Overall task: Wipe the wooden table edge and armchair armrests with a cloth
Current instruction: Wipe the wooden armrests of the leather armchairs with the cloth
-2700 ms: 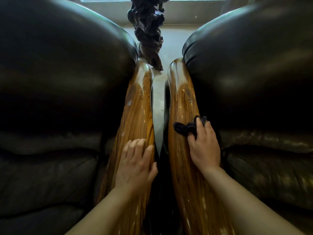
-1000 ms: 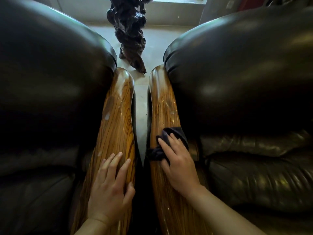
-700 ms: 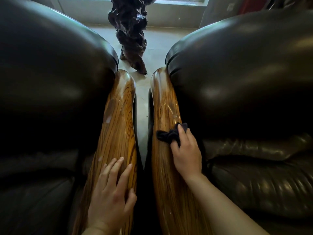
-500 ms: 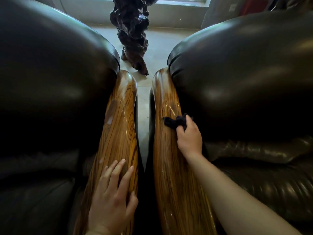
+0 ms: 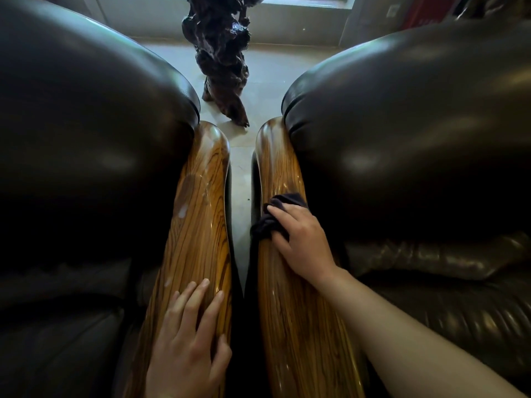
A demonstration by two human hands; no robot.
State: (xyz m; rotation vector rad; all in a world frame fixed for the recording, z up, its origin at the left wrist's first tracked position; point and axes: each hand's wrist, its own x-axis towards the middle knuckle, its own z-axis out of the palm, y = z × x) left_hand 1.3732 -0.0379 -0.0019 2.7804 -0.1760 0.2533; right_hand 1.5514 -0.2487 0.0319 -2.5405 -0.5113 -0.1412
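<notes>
Two glossy wooden armrests run side by side away from me, with a narrow gap of floor between them. On the right armrest (image 5: 280,165) my right hand (image 5: 301,239) presses a dark cloth (image 5: 273,216), which is bunched under my fingers and hangs over the armrest's inner edge. My left hand (image 5: 186,340) lies flat on the near part of the left armrest (image 5: 201,219), fingers spread, holding nothing. That armrest shows pale smudges further up.
Dark leather armchair backs bulge on both sides, the left one (image 5: 86,139) and the right one (image 5: 416,139). A dark gnarled wooden sculpture (image 5: 221,53) stands on the pale tiled floor (image 5: 264,70) beyond the armrests.
My right hand has drawn the cloth back toward me and across to the right armrest's inner edge. My left hand has stayed flat on the left armrest.
</notes>
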